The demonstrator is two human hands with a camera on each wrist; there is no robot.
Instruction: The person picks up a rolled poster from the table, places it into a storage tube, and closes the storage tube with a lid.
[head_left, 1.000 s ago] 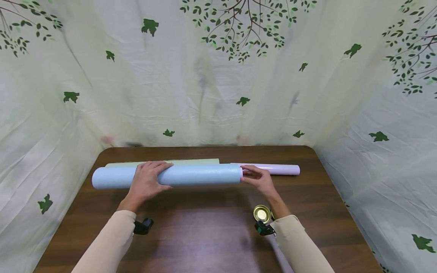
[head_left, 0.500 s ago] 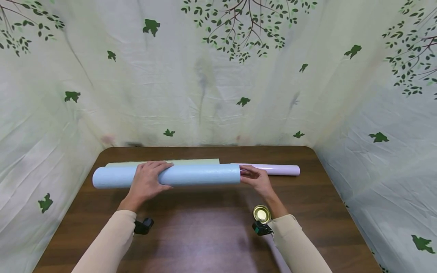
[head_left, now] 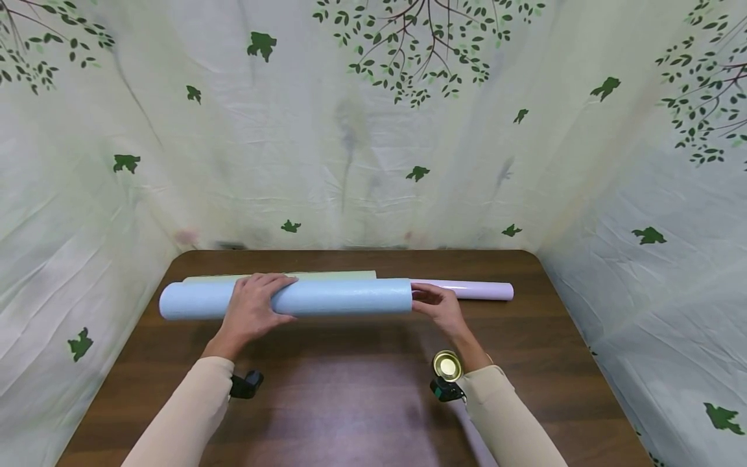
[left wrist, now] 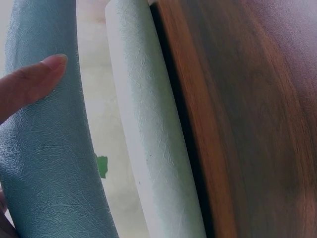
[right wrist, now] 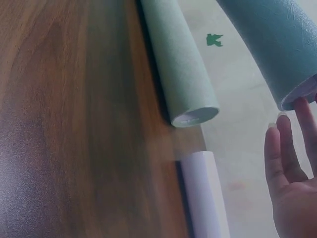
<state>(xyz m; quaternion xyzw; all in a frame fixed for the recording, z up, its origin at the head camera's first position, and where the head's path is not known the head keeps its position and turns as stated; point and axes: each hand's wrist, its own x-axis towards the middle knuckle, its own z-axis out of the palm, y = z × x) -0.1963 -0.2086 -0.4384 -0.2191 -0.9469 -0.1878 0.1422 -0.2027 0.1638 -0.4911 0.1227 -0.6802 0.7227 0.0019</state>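
Observation:
A light blue roll of textured sheet (head_left: 344, 297) is held level near the table's far edge. My left hand (head_left: 253, 310) grips it left of its middle, fingers over the top and thumb along the near side; the left wrist view shows a thumb (left wrist: 42, 79) lying across the blue surface. At the roll's right end is my right hand (head_left: 440, 308). In the right wrist view, one finger (right wrist: 306, 119) touches the rim of the hollow end while other fingers stay extended below it. Behind the blue roll, a pale green roll (head_left: 335, 275) lies mostly hidden in the head view.
A lavender roll (head_left: 484, 290) lies at the back right of the brown table (head_left: 350, 383). By my right wrist stands a round gold-coloured tin (head_left: 447, 366). Under the right sleeve shows a lavender strip (head_left: 475, 431). A leaf-printed white curtain (head_left: 362, 149) surrounds the table.
A pinkish inner edge jutting from the blue roll's right end a second ago no longer shows; that end now looks even. My hands have barely moved.

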